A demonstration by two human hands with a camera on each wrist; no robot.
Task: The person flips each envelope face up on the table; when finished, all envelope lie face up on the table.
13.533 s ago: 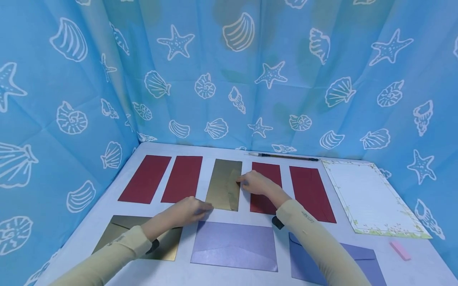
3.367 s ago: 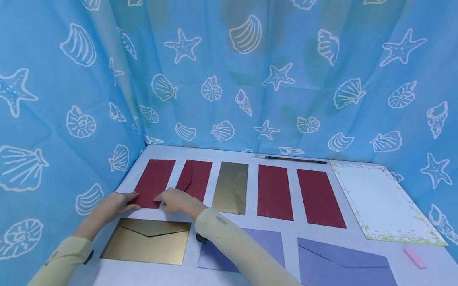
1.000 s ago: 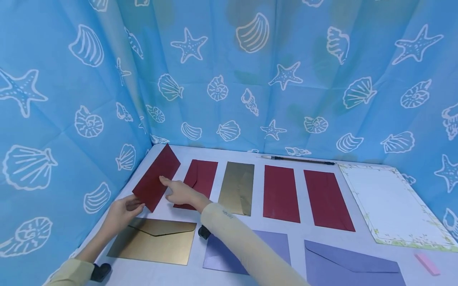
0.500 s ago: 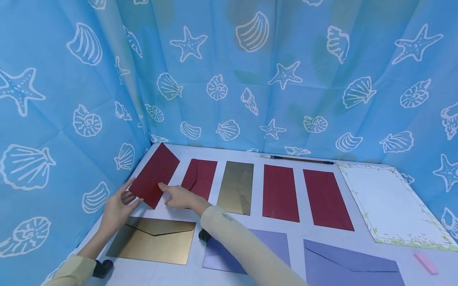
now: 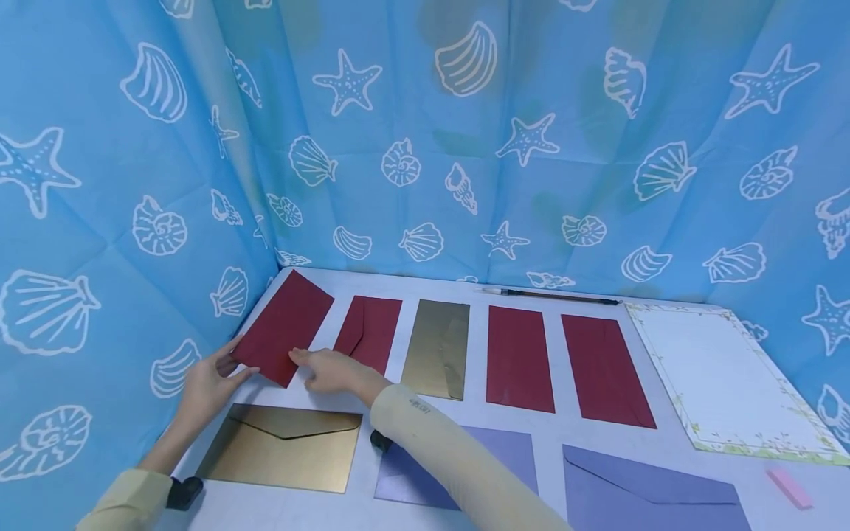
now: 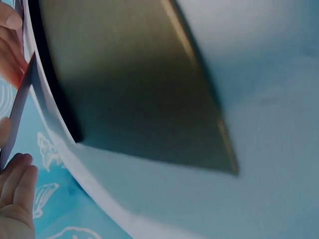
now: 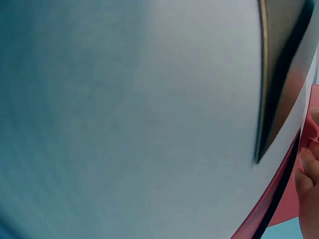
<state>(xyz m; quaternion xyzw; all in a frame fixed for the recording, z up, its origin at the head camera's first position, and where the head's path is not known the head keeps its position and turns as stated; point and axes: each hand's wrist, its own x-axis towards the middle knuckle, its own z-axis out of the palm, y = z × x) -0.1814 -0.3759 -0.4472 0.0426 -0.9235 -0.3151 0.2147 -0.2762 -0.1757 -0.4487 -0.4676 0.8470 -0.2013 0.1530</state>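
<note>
In the head view the leftmost red envelope [image 5: 282, 324] is tilted, its near part raised off the white table. My left hand [image 5: 206, 387] holds its near left corner, thumb toward the near edge and fingers beneath. The left wrist view shows the envelope's thin edge between thumb and fingers [image 6: 17, 181]. My right hand [image 5: 339, 371] pinches its right edge near the bottom; curled fingers [image 7: 310, 167] meet the red paper in the right wrist view. Just right of it, partly behind my right hand, lies a second red envelope [image 5: 372, 332], its flap facing up.
An upright gold envelope [image 5: 434, 346] and two more red envelopes [image 5: 518, 358] continue the back row. Nearer lie a wide gold envelope [image 5: 285, 453] and two purple envelopes [image 5: 647, 490]. A brush [image 5: 551, 296], bordered paper [image 5: 724, 376] and pink eraser [image 5: 789, 488] are around the right side.
Earlier both hands were at the upright gold envelope; the second red one has since been turned flap up. The leftmost red envelope was lifted from flat, then lowered slightly and shifted left.
</note>
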